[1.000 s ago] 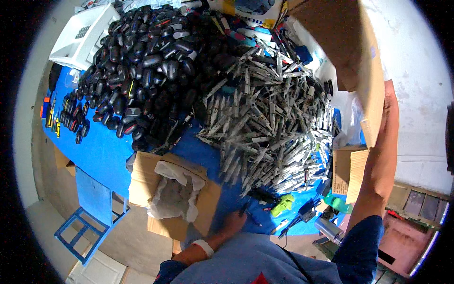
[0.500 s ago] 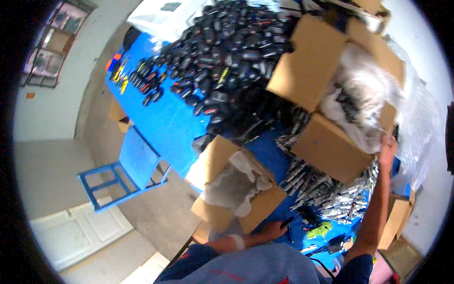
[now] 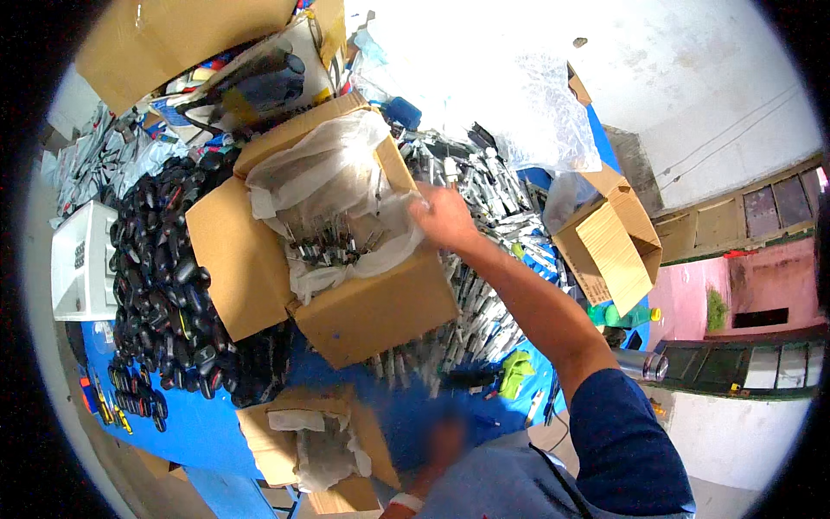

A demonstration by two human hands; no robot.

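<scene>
The right hand (image 3: pixel 445 216) is gripping the plastic liner (image 3: pixel 328 186) at the three o'clock rim of one large open cardboard box (image 3: pixel 346 285), two smaller boxes crowding nearby, while the blurred left hand (image 3: pixel 445 437) cannot be judged.

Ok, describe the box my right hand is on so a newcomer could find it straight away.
On the blue table, look at the heap of black parts and the heap of silvery parts. The big open cardboard box sits between them, under the right hand. Unlike the other cartons, it has a clear plastic liner holding metal pieces.
</scene>
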